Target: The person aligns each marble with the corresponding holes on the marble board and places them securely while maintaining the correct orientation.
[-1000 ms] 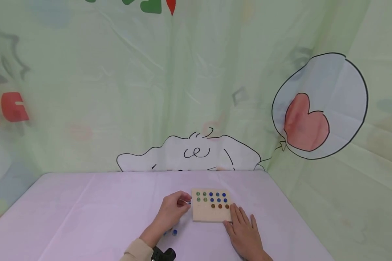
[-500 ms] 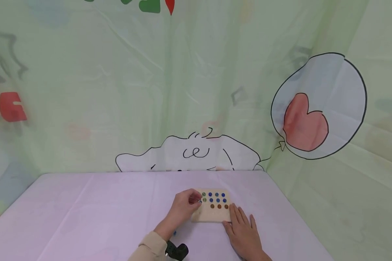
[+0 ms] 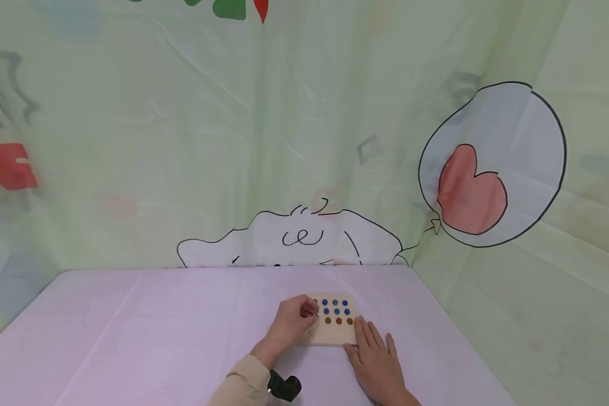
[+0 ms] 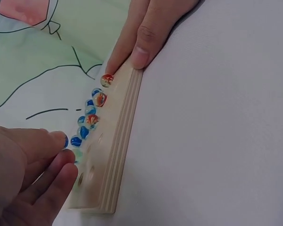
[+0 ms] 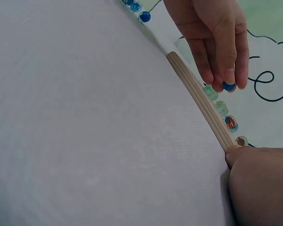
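A pale wooden board (image 3: 330,337) lies on the table, with marbles sitting in rows on it. Two rows hold blue marbles (image 3: 336,303), and an orange-brown row (image 3: 339,321) lies nearer. Green marbles (image 5: 221,108) at the left end are partly covered by my left hand (image 3: 291,322) in the head view. That hand pinches a blue marble (image 5: 228,86) between thumb and fingertips, close over the board's left part. My right hand (image 3: 378,361) lies with extended fingers along the board's right edge; its thumb (image 4: 140,57) touches the near corner in the left wrist view.
Several loose blue marbles (image 5: 145,17) lie on the table beyond the board's left end in the right wrist view. A black device (image 3: 284,388) is by my left wrist. A printed curtain (image 3: 132,141) hangs behind the table (image 3: 132,332).
My left hand has moved right with the pinched marble, from the board's left edge to over its left part. The loose marbles are now hidden in the head view. My right hand stays put.
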A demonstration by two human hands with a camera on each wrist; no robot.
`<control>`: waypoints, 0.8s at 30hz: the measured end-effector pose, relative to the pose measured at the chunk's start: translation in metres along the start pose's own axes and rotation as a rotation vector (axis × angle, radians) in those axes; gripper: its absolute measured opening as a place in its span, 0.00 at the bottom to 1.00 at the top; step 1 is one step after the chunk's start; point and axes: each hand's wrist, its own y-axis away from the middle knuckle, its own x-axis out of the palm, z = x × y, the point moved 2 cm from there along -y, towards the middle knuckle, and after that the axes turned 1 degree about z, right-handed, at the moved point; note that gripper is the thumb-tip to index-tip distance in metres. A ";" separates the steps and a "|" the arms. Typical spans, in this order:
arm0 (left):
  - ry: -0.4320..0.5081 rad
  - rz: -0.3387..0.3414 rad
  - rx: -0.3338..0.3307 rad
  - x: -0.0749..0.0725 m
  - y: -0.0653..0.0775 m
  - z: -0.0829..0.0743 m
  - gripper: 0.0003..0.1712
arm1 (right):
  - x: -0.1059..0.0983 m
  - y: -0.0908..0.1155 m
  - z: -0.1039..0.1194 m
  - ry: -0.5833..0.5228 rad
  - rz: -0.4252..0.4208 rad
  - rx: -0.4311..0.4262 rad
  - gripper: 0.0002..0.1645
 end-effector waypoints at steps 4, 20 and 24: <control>-0.017 -0.003 0.013 0.005 -0.002 0.001 0.07 | 0.002 0.000 0.000 0.017 0.001 0.003 0.43; -0.029 -0.083 0.004 0.010 -0.002 -0.001 0.09 | 0.001 -0.002 0.002 0.014 -0.003 0.000 0.43; -0.033 -0.091 0.007 0.011 -0.002 0.001 0.09 | 0.001 -0.002 0.001 0.016 0.006 0.002 0.43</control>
